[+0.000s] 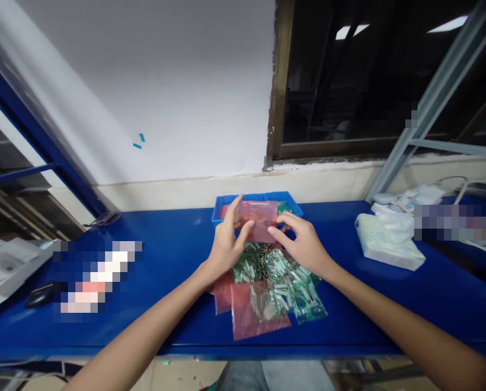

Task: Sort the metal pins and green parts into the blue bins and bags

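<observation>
Between my two hands a pink plastic bag (261, 214) is held up above the table. My left hand (228, 239) grips its left side between thumb and fingers. The right edge is pinched by my right hand (297, 236). A small dark spot shows in the bag near my right thumb; I cannot make out what it is. Below lie several green plastic bags (307, 298) with pale, narrow pieces in them. Another pink bag (243, 317) with small parts lies nearest me. Small brass-coloured pieces (264, 255) show among the bags.
Behind my hands, blue bins (283, 198) stand on the blue table (177, 260) by the wall. A tissue pack (389, 241) sits to the right. On the left are a black mouse (41, 295), papers (14, 271) and a blurred-out patch. Metal posts rise at both sides.
</observation>
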Demonstrator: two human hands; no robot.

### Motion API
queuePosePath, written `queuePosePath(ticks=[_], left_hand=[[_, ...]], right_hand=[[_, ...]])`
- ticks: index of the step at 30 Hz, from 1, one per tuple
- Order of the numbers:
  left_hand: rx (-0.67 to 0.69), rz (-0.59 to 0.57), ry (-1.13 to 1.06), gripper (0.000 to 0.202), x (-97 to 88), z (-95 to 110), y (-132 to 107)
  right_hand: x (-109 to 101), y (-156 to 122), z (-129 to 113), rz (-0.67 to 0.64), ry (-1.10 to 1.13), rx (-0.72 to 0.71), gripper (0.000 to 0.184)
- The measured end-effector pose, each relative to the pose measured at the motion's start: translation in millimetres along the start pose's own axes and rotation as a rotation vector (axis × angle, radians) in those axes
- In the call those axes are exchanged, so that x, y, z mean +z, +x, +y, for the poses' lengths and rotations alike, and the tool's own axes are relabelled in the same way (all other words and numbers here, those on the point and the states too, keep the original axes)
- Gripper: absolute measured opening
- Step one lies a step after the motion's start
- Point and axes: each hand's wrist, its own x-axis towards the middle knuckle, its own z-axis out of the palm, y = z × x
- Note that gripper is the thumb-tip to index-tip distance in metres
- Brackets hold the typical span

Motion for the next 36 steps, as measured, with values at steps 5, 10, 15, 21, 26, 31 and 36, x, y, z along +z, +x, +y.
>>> queuePosePath(ticks=[5,10,15,21,26,31,36], left_hand=[[0.126,-0.073,0.097,0.058,3.4,-3.5,-4.4],[0.291,-0.174,0.132,0.054,1.2,-8.9,-4.9],[0.27,-0.234,0.217,0.063,-2.2,-10.5,-2.2],[0.302,-0.231,0.338,0.053,-2.1,-17.2,-1.3],[0.309,-0.164,0.434,0.045,-4.1,-21.9,-0.9],[0.285,-0.062,0.415,0.031,-5.1,-21.4,1.4],[0.27,-0.004,0.259,0.027,-4.6,-12.4,4.1]], right_hand=[[2.2,-0.1,9.7,-0.03,0.232,0.179,0.023],[-0.8,3.9,15.7,-0.021,0.433,0.277,0.023],[0.6,3.6,13.3,0.007,0.564,0.37,0.034],[-3.3,4.3,7.5,0.005,0.611,0.395,0.05],[-6.6,2.1,4.2,0.008,0.424,0.297,0.041],[-4.5,-2.8,4.0,-0.064,0.391,0.245,0.055],[2.7,-4.6,7.3,-0.067,0.233,0.211,0.047]])
